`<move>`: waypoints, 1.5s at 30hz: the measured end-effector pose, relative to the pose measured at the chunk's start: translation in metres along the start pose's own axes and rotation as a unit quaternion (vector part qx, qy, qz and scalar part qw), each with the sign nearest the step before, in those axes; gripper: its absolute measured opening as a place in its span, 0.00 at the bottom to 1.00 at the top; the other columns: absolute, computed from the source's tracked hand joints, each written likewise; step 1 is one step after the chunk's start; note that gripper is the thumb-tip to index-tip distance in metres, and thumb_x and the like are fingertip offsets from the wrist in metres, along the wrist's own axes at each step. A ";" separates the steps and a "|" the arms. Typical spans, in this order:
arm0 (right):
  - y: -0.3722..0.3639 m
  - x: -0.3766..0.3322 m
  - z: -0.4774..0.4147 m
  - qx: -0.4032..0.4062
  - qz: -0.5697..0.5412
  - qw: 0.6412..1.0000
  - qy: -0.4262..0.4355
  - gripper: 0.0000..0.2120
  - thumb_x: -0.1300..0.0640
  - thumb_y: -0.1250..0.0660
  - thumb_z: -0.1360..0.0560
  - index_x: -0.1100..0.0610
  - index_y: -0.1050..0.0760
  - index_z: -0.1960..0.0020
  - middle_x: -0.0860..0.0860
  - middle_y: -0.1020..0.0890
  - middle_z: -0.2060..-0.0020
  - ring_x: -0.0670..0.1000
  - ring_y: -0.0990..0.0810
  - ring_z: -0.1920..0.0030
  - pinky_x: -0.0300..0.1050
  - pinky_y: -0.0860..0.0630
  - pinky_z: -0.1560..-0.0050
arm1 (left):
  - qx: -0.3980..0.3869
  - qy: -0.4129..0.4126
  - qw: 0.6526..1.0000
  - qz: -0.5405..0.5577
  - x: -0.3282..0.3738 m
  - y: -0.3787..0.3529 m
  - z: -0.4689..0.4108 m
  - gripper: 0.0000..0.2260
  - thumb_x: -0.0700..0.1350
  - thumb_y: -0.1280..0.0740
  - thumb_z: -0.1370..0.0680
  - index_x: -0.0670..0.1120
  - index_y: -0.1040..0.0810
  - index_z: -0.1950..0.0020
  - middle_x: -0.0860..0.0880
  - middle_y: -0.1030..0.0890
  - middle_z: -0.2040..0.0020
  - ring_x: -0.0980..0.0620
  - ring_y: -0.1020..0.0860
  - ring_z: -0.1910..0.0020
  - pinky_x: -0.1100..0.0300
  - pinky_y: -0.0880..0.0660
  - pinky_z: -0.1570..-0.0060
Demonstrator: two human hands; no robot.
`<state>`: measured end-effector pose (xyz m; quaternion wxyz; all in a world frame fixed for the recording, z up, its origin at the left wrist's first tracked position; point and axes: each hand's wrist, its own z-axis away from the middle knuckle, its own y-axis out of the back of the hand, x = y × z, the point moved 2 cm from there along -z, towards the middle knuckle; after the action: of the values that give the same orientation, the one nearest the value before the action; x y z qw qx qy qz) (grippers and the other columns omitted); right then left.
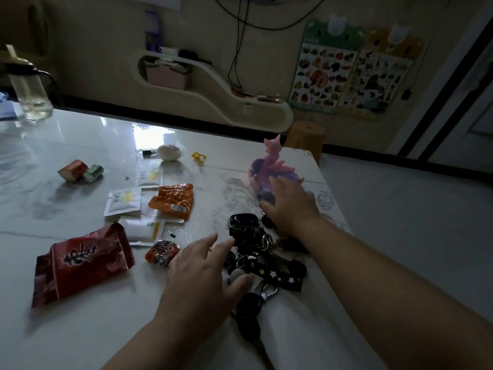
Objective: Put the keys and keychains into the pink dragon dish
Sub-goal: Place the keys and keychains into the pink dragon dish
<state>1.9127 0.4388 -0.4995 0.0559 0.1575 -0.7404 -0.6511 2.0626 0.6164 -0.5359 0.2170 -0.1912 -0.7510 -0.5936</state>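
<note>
A pile of keys and keychains (256, 249) lies on the white marble table (80, 329): black fobs, metal rings, a black strap with stars (277, 275) and a black car key (249, 313) nearest me. The pink dragon dish (269, 166) stands beyond the pile, near the table's right edge. My left hand (202, 279) hovers open over the pile's left side, fingers spread, holding nothing. My right hand (290, 204) is open too, stretched out between the pile and the dish, covering the dish's near part.
Snack packets lie left of the pile: a red bag (82, 265), an orange packet (172, 200), white sachets (124, 202), a small round wrapped sweet (161, 252). Farther back are two wrapped rolls (80, 170), a pale egg-shaped thing (169, 152) and a water bottle (29, 89).
</note>
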 end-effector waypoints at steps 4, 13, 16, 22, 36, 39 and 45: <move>-0.008 -0.007 -0.036 -0.080 0.055 0.992 -0.076 0.20 0.52 0.43 0.24 0.51 0.35 0.32 0.55 0.31 0.31 0.60 0.35 0.32 0.59 0.39 0.36 | -0.001 0.011 1.000 0.019 -0.004 0.002 -0.001 0.32 0.68 0.41 0.31 0.62 0.41 0.29 0.54 0.40 0.26 0.54 0.45 0.29 0.51 0.45 0.32; -0.001 -0.011 -0.028 -0.133 0.086 0.984 -0.079 0.20 0.55 0.43 0.22 0.44 0.33 0.31 0.56 0.32 0.30 0.62 0.34 0.33 0.54 0.33 0.36 | -0.009 0.032 0.999 0.040 -0.009 0.008 -0.001 0.33 0.70 0.44 0.34 0.61 0.38 0.30 0.52 0.40 0.26 0.51 0.45 0.28 0.45 0.42 0.31; 0.002 -0.015 -0.014 -0.100 0.127 0.987 -0.026 0.17 0.54 0.44 0.21 0.44 0.30 0.33 0.56 0.28 0.32 0.61 0.34 0.32 0.54 0.38 0.34 | -0.007 0.043 0.998 0.035 -0.010 0.009 -0.001 0.32 0.69 0.41 0.32 0.61 0.38 0.30 0.51 0.40 0.26 0.51 0.45 0.28 0.45 0.43 0.31; 0.004 -0.002 0.008 -0.042 0.143 0.989 0.001 0.19 0.60 0.43 0.24 0.47 0.29 0.35 0.55 0.22 0.38 0.59 0.26 0.39 0.51 0.32 0.42 | -0.010 0.048 0.998 0.034 -0.008 0.009 0.001 0.31 0.68 0.40 0.32 0.61 0.37 0.31 0.50 0.41 0.26 0.50 0.46 0.28 0.43 0.44 0.31; 0.063 0.008 0.128 0.100 0.114 0.978 0.142 0.15 0.65 0.33 0.31 0.53 0.20 0.47 0.58 0.15 0.58 0.61 0.18 0.63 0.50 0.23 0.67 | 0.013 -0.016 0.998 0.054 0.025 0.023 0.015 0.33 0.65 0.38 0.30 0.57 0.41 0.28 0.49 0.37 0.27 0.49 0.40 0.30 0.44 0.37 0.34; 0.072 -0.025 0.175 0.112 0.112 0.964 0.213 0.13 0.64 0.32 0.32 0.53 0.20 0.49 0.56 0.15 0.61 0.60 0.19 0.66 0.48 0.23 0.71 | 0.033 -0.042 0.993 0.105 0.039 0.041 0.031 0.34 0.62 0.36 0.29 0.56 0.46 0.27 0.49 0.34 0.28 0.51 0.35 0.33 0.51 0.35 0.38; 0.058 -0.077 0.240 0.062 0.067 0.939 0.333 0.13 0.58 0.44 0.23 0.53 0.23 0.44 0.56 0.17 0.55 0.57 0.19 0.58 0.52 0.22 0.61 | 0.048 0.021 0.985 0.162 0.035 0.092 0.056 0.27 0.60 0.40 0.25 0.51 0.40 0.29 0.42 0.29 0.33 0.45 0.26 0.41 0.42 0.26 0.45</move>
<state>1.9075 0.6957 -0.4685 0.3325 0.3183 -0.7274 -0.5090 2.0777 0.6927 -0.4537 0.3349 -0.2874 -0.7331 -0.5175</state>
